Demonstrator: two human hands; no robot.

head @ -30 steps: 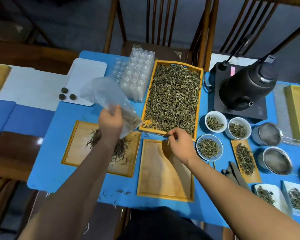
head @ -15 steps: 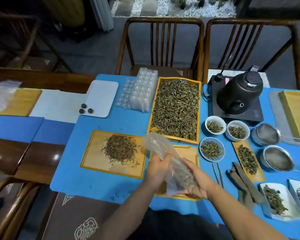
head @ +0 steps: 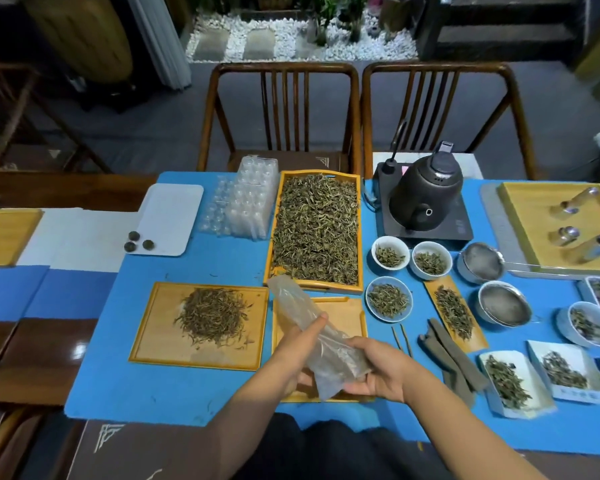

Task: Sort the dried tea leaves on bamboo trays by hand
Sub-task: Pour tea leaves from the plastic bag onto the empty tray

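Note:
Both my hands hold a clear plastic bag (head: 312, 327) over a small bamboo tray (head: 347, 315) at the table's front. My left hand (head: 291, 355) grips the bag from the left with its thumb on top. My right hand (head: 378, 370) cups the bag's lower end, where a little tea lies inside. A flat bamboo tray (head: 156, 341) to the left carries a heap of dark dried leaves (head: 212, 315). Behind the bag, a deep bamboo tray (head: 360, 237) is full of green-brown tea leaves (head: 316, 230).
A black kettle (head: 425, 194) on its base stands back right. White bowls (head: 390, 252) of tea, metal strainers (head: 503, 303), a small leaf board (head: 456, 313) and dishes fill the right side. Clear plastic moulds (head: 246, 206) and a white tray (head: 168, 220) with three tea balls sit back left. Two chairs stand behind.
The bag moved from high over the left tray down to the front middle. My right hand left the big tray's edge and took hold of the bag. The camera tilted up.

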